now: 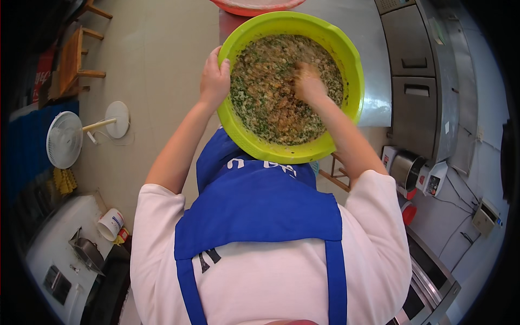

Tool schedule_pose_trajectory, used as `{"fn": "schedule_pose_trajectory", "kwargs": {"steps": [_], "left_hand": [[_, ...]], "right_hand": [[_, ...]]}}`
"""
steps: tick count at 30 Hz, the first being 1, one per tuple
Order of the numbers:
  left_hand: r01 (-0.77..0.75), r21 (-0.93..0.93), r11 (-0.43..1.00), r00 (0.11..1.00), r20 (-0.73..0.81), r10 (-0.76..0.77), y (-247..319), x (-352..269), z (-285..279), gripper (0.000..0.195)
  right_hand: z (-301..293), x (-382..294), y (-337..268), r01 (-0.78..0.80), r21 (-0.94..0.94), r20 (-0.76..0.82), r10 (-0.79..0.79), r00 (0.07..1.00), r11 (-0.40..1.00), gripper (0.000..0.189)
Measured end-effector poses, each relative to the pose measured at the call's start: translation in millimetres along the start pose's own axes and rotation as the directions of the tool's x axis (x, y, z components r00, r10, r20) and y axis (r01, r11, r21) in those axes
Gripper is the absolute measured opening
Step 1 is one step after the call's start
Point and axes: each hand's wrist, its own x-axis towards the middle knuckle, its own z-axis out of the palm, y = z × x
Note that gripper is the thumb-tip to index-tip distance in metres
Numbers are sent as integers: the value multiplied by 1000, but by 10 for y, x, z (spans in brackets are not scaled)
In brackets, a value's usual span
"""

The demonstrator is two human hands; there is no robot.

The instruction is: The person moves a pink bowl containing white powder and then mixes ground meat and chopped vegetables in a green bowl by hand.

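Observation:
A large lime-green plastic basin (239,140) stands before me at the near end of a metal-topped table. It holds a chopped filling mixture (280,89), with green bits and an orange-brown patch through its middle. My left hand (216,77) grips the basin's left rim, thumb on the inner side. Inside the basin, my right hand (309,83) is in the right part of the mixture; its fingers are blurred and partly coated, so whether they close on any of it cannot be told.
Beyond the basin, a red basin (258,6) stands on the metal tabletop (375,89). Steel cabinets (410,48) and a mixer (408,166) are at the right. A white fan (65,140) and a wooden stool (71,61) stand at the left.

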Motion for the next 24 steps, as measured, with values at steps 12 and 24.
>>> {"fn": "schedule_pose_trajectory", "kwargs": {"steps": [12,24], "left_hand": [[12,-35,999,1000,19,-11,21,-12,-28,45],[-17,-53,998,1000,2,17,33,6,-11,45]], "right_hand": [[323,-454,-146,552,-56,103,-545,832,832,20],[579,-376,-535,173,361,-67,-159,985,916,57]]}}
